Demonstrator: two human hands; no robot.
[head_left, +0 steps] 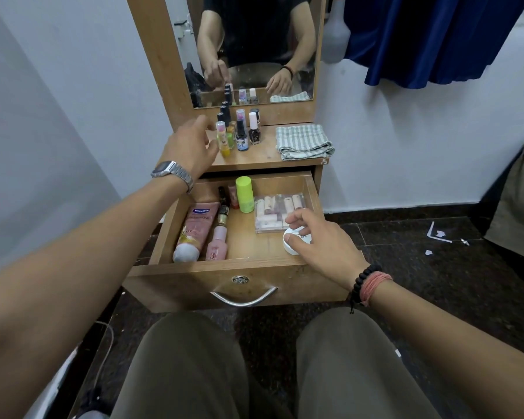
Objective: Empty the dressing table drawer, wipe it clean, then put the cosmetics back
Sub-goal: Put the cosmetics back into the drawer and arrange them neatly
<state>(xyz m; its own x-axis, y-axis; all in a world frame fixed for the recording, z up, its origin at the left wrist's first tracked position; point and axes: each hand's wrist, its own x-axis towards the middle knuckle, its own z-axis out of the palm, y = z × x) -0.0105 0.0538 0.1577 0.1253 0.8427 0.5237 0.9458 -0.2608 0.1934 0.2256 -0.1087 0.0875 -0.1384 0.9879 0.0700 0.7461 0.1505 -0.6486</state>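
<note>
White wall (73, 86), dark tiled floor (421, 267), blue cloth (436, 40) hanging upper right. Wooden dressing table (254, 160) with mirror (254, 46) straight ahead, drawer (224, 285) pulled open.

Right hand (324, 240) down in the drawer's front right corner, fingers and thumb curled round a white jar (294, 241), gripping it. Just behind those fingers, touching the jar, a clear box (273, 213) of small tubes. Further left of the grip, a green bottle (244, 195) standing upright near the drawer's back. Far left of it, a pink tube (194, 228) and a pink bottle (217, 241) lying along the drawer's left side.

Left hand (191, 146) raised over the tabletop's left edge, fingers loose and apart, holding nothing. Just right of its fingertips, a cluster of small bottles (238, 131) standing on the tabletop; touching or not, cannot tell. Well right of that, a folded striped towel (304, 142). Watch (171, 173) on the left wrist, beads (363, 282) on the right.
</note>
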